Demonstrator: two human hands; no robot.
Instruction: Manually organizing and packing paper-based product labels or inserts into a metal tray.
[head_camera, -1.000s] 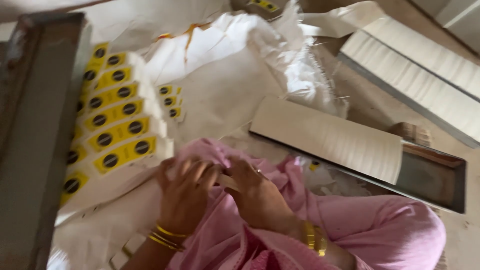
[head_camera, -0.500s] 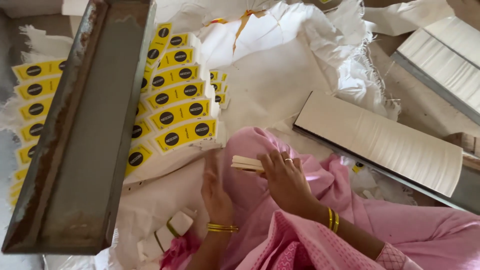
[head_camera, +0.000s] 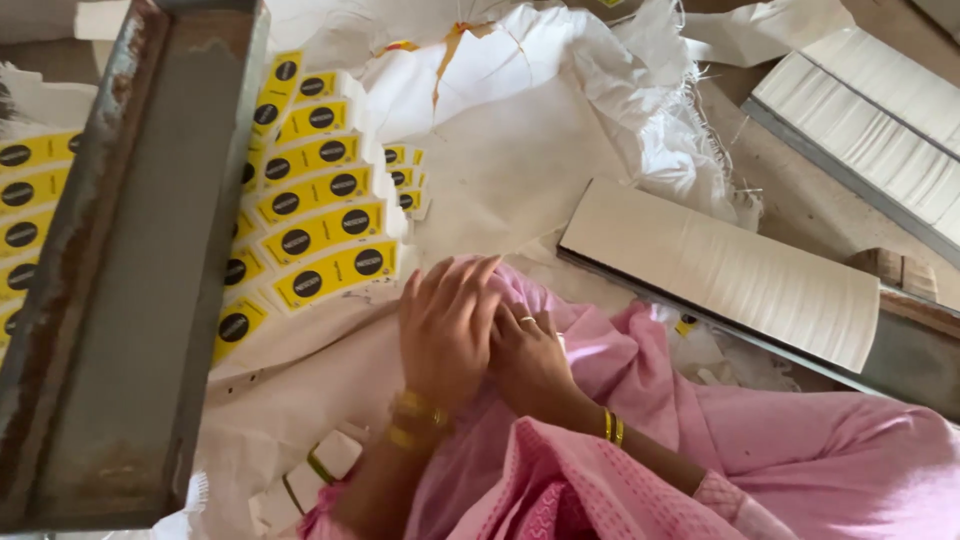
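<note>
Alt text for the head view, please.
Both hands, left hand and right hand, press together on pink cloth in the lap. Stacked yellow labels lie on white sacking, beside a grey metal tray.

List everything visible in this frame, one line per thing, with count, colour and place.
Metal channel: one, grey and rusty, left.
Flat labelled packets: many, yellow with black dots, stacked rows beside the channel.
Woven sheet: one, white, top centre.
Card stacks: two, off-white, right, one further back.
Small wrapped bundles: a few, white, bottom left.
Pink garment: one, over the lap.
Left hand: gold bangles, on the lap.
Right hand: ring and bangles, touching the left.
</note>
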